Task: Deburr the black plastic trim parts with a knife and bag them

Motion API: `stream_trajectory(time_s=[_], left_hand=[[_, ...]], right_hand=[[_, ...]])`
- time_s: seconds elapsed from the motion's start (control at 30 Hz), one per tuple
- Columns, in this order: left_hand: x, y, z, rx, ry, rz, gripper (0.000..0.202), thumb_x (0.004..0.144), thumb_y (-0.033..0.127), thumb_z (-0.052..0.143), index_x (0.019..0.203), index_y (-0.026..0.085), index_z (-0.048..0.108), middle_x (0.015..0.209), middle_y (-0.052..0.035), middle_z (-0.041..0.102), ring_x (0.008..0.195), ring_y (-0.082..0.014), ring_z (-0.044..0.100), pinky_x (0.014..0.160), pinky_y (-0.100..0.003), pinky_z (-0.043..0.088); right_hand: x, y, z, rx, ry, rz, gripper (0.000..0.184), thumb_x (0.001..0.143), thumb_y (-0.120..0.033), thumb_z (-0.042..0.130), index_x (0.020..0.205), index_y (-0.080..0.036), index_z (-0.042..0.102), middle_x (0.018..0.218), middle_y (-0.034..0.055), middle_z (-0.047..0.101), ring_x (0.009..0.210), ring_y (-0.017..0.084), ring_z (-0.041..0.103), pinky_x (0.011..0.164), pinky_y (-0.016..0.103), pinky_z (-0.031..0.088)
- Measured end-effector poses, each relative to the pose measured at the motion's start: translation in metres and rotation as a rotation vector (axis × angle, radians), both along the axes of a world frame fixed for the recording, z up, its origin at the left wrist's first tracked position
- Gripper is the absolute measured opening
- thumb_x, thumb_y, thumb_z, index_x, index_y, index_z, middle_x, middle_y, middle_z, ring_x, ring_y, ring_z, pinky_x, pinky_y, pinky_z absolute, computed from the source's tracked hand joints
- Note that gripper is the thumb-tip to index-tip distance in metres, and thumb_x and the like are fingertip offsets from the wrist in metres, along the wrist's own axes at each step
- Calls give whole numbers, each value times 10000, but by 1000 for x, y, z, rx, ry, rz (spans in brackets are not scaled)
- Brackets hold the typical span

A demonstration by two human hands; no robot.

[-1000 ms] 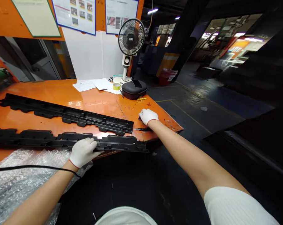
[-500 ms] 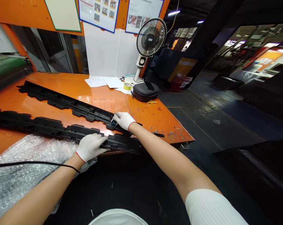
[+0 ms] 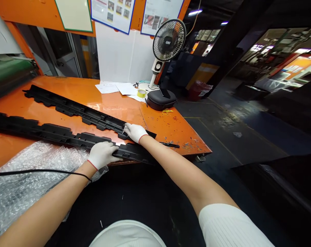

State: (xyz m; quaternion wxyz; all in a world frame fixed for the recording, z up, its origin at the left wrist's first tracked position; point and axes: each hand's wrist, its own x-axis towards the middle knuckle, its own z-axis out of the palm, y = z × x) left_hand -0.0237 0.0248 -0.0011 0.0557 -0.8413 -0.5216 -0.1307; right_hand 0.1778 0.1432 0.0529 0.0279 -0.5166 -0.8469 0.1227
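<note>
Two long black plastic trim strips with notched edges lie on the orange table. My left hand [image 3: 102, 156], in a white glove, is closed round the nearer strip [image 3: 55, 134] close to the table's front edge, thumb on top. My right hand [image 3: 135, 132], gloved too, pinches the edge of the farther strip [image 3: 75, 109] near its right end. Its fingertips are partly hidden against the black plastic. Just right of that strip lies a slim black tool [image 3: 170, 145], its kind unclear, beside small dark scraps.
Bubble wrap [image 3: 42, 168] hangs over the front edge at left, with a black cable [image 3: 42, 171] above it. Toward the back stand a desk fan [image 3: 169, 40], a black case [image 3: 161, 100], yellow tape [image 3: 141, 93] and papers [image 3: 106, 88]. A green roller [image 3: 11, 72] is at far left.
The view has shifted slightly, moving the strips a little up and right in the picture. A small bluish-dark patch under my right fingertips no longer shows. Both hands stay on their strips.
</note>
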Motion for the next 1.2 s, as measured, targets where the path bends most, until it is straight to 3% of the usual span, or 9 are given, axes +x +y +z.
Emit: stream_trajectory(time_s=[0.13,0.33,0.6,0.8,0.9,1.0,1.1,1.2], left_hand=[[4,6,15,-177,40,53,504,785,738,799,888,245,823,896,-75,776,880,-274,722,684,-335,432],[5,19,29,-324,58,115,609,703,838,766,752,231,771,771,-75,741,707,-248,681,622,-331,371],[5,21,29,-356,65,112,602,690,807,795,799,215,784,800,-95,749,755,-283,695,635,-326,370],[4,16,30,-339,94,106,525,759,773,773,873,262,815,837,-72,751,787,-264,682,665,-328,386],[5,15,31,-339,77,116,516,753,766,778,854,261,811,827,-67,746,790,-271,682,654,-332,374],[6,15,31,-342,55,117,495,738,738,797,854,258,817,838,-76,746,796,-276,683,669,-336,394],[6,15,30,-344,54,119,518,740,759,774,830,251,815,837,-89,745,781,-278,680,665,-340,402],[6,15,27,-318,42,103,565,757,807,726,843,257,822,829,-91,739,766,-275,676,656,-341,390]], right_hand=[[24,-27,11,95,56,51,295,1138,-356,449,1354,-219,596,1281,101,753,1120,260,717,909,307,489],[61,-80,8,220,-60,240,409,1145,-377,466,1486,-168,550,1189,141,761,1088,257,700,897,312,480],[55,-83,2,150,-216,283,341,1122,-393,518,1367,-208,666,1076,118,782,941,269,738,747,313,455],[52,-88,5,113,-175,249,308,1103,-379,539,1324,-237,699,1113,111,791,961,268,744,810,316,492],[69,-72,11,102,67,128,248,1087,-401,557,1220,-304,742,1136,22,797,1008,222,731,873,277,503],[103,-39,18,174,281,-161,293,1089,-378,491,1193,-325,760,1186,-29,792,1028,191,715,899,253,499],[141,-6,21,164,120,-474,324,1058,-366,496,1158,-265,788,1210,35,790,1052,223,707,858,265,487],[166,9,17,83,-77,-577,317,1027,-357,536,1130,-217,801,1197,114,785,1069,285,708,852,307,485]])
